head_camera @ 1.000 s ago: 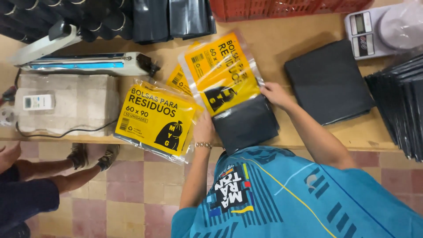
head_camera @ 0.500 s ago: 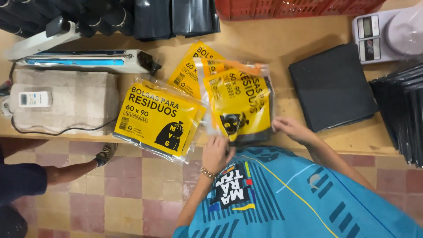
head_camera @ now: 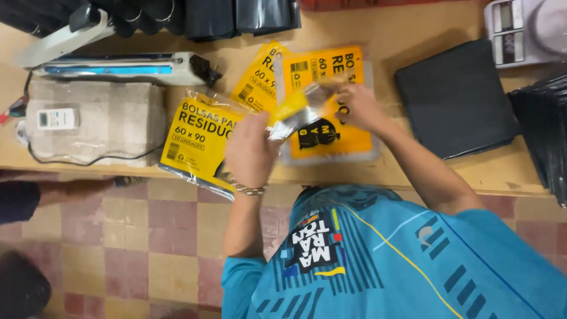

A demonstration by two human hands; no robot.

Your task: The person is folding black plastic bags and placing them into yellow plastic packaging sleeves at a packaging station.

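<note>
left hand [head_camera: 251,150]; right hand [head_camera: 358,106]; both gripping yellow packet [head_camera: 301,106]; above wooden table [head_camera: 413,35]

- Wooden bench [head_camera: 413,29], runs left to right, tiled floor [head_camera: 147,254] on the near side.
- Heat sealer [head_camera: 124,66], white with blue strip, far left on bench.
- Grey block [head_camera: 112,121] just near of sealer; small white device [head_camera: 54,119] rests on it, black cable hanging down.
- Flat stack of black bags [head_camera: 455,100], right of centre.
- More black sheets [head_camera: 546,136] at right edge.
- Digital scale [head_camera: 522,29], far right corner.
- Black rolls [head_camera: 195,15] along far edge.
</note>
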